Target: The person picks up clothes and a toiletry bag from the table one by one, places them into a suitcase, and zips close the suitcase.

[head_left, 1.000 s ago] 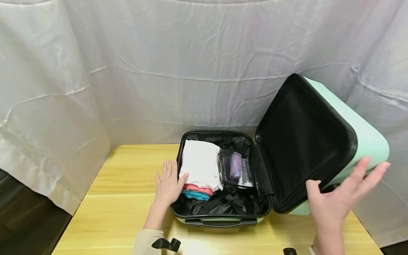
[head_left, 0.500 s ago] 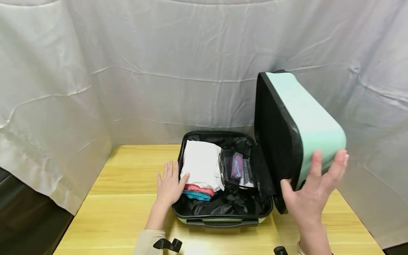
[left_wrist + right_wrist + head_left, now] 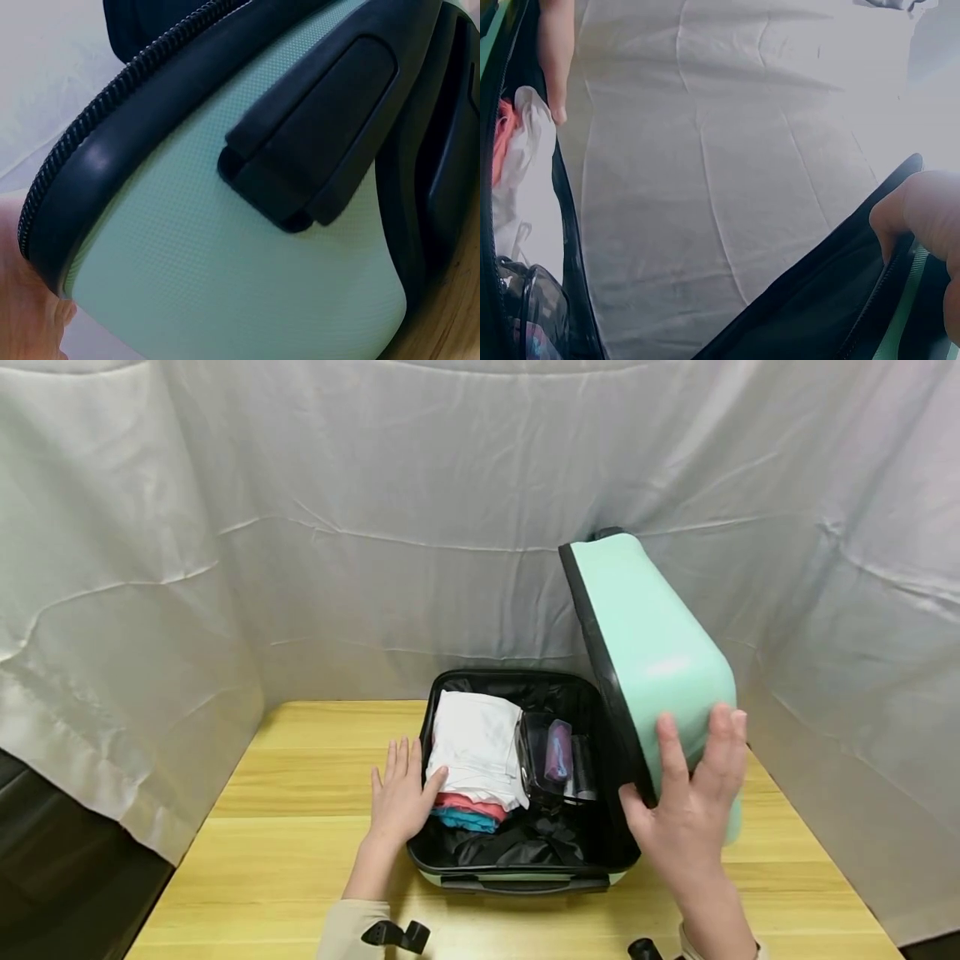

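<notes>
A mint-green suitcase (image 3: 525, 868) lies open in the head view, its lid (image 3: 656, 627) tilted up on the right side and leaning over the base. My right hand (image 3: 686, 814) grips the lid's near corner, thumb over the black zipped rim and fingers along the outer shell. My left hand (image 3: 399, 806) rests at the base's left rim with straight fingers. Inside are folded white clothing (image 3: 474, 743), coral cloth (image 3: 471, 805) and blue cloth (image 3: 465, 819) under it. A clear black-edged pouch (image 3: 534, 760) beside them holds a purple item (image 3: 558, 752). The lid's inside is hidden.
The suitcase stands on a light wooden table (image 3: 277, 827). Pale curtains (image 3: 390, 568) hang close behind and at both sides. A black carry handle (image 3: 315, 127) shows on the suitcase's near side in the left wrist view.
My right hand has swung the lid leftward, from leaning far out to the right to tilting over the base. The left hand stays at the left rim.
</notes>
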Available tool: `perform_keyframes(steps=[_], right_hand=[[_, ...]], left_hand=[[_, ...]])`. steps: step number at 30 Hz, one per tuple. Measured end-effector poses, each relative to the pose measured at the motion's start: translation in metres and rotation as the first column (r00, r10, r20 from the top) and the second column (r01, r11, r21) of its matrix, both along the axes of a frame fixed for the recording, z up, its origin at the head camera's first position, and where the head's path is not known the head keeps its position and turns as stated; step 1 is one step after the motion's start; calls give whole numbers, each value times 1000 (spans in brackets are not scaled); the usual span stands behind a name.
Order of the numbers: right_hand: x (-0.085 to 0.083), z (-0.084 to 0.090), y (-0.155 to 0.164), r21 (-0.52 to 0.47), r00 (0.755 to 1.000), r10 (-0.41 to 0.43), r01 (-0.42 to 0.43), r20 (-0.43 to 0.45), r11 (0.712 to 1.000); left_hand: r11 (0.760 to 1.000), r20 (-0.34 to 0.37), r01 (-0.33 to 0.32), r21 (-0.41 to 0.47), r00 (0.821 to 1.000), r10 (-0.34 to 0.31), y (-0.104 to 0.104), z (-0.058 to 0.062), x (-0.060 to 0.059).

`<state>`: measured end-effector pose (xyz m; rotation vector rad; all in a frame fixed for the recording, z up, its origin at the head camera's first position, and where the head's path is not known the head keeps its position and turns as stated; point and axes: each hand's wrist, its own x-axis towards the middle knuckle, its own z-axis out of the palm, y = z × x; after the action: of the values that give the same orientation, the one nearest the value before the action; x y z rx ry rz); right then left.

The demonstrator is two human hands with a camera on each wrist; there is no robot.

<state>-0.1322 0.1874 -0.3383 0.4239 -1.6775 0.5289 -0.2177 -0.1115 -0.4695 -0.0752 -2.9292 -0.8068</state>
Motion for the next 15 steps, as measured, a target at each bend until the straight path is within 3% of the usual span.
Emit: perform_keyframes(steps=[9,15], right_hand=[[-4,-2,-10,23,999,50,-50,13,998],[-5,-8,-9,29,995,73,-76,68,997]], left_hand=[[1000,0,-2,12,1000,2,1,2,-2],[1000,-7,-3,31,1000,4,2,1,-3]])
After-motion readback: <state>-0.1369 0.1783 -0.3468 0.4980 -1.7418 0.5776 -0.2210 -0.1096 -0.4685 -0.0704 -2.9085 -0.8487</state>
